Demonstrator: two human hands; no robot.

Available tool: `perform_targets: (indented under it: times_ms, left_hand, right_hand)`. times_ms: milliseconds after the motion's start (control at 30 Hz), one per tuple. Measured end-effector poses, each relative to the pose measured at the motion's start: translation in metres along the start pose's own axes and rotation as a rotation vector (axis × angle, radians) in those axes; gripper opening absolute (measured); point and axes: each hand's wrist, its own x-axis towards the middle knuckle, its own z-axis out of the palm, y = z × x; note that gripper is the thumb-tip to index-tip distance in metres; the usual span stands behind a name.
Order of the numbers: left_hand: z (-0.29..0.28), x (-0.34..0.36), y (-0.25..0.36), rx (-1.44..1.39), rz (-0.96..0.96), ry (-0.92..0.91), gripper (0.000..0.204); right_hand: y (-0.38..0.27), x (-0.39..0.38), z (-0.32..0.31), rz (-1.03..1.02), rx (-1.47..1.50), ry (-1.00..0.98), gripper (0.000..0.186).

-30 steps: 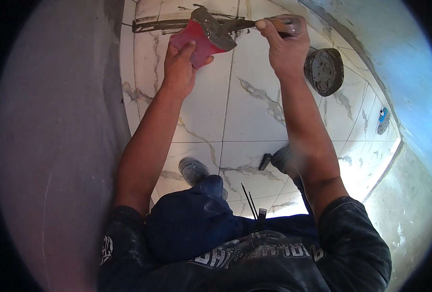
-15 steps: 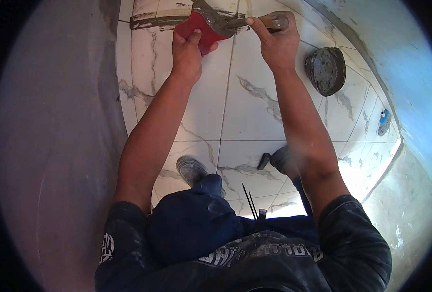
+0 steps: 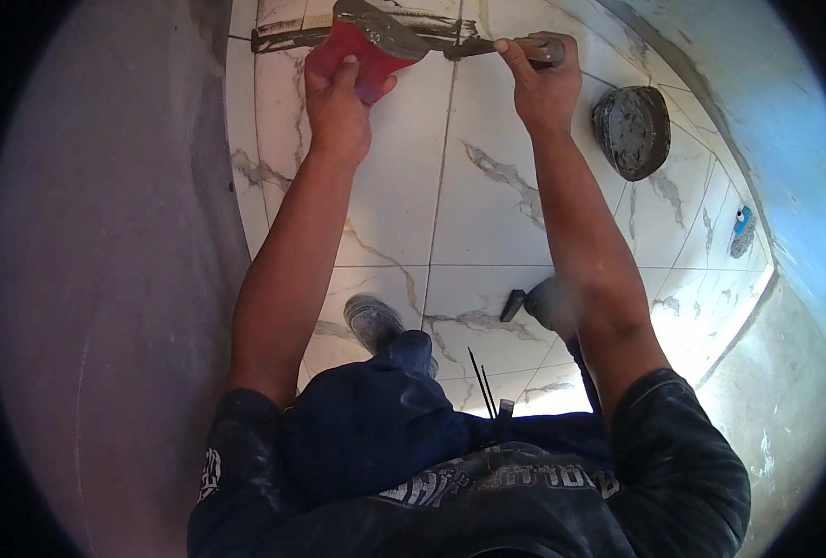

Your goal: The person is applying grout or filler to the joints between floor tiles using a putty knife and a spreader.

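My left hand [image 3: 340,121] is closed round a red flexible spreader [image 3: 364,67], thumb on its near face. Wet grey paste [image 3: 385,33] coats the spreader's far edge. In my right hand [image 3: 545,93] is a small trowel [image 3: 476,48] with a wooden-looking handle, its blade dark with paste and pointing left. The blade lies just right of the spreader's corner, with a small gap between them. Beyond both tools a smeared dark band of paste [image 3: 287,37] runs across the white tiles.
Right of my right hand, a dark bowl [image 3: 631,133] of grey paste stands on the marbled floor tiles [image 3: 394,200]. A blue-backed brush or scrubber [image 3: 742,223] lies farther right. Bare walls [image 3: 106,279] rise at left and right. My shoe [image 3: 374,321] is below.
The trowel's blade has come away from the spreader's paste-covered edge. My left hand with the spreader has moved left, and my right hand with the trowel slightly right.
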Motion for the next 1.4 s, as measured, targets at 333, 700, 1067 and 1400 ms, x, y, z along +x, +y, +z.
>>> perform_targets:
  times_ms: [333,700,1067,1400]
  left_hand:
    - [-0.039,-0.055,0.032,-0.155,-0.091,0.011,0.035]
    - [-0.103,-0.136,0.041,-0.247,-0.200,0.011,0.033]
    - [-0.094,-0.122,0.037,-0.288,-0.241,-0.049,0.035]
    - [-0.094,-0.114,0.040,-0.345,-0.262,-0.141,0.037]
  right_hand:
    - [0.001,-0.004,-0.003,0.016,0.098,0.052,0.053]
    - [-0.010,0.003,-0.001,0.075,-0.049,-0.046,0.051]
    - [-0.007,0.001,-0.008,0.126,-0.002,-0.091,0.048]
    - [-0.018,-0.019,-0.004,-0.078,0.000,-0.192,0.036]
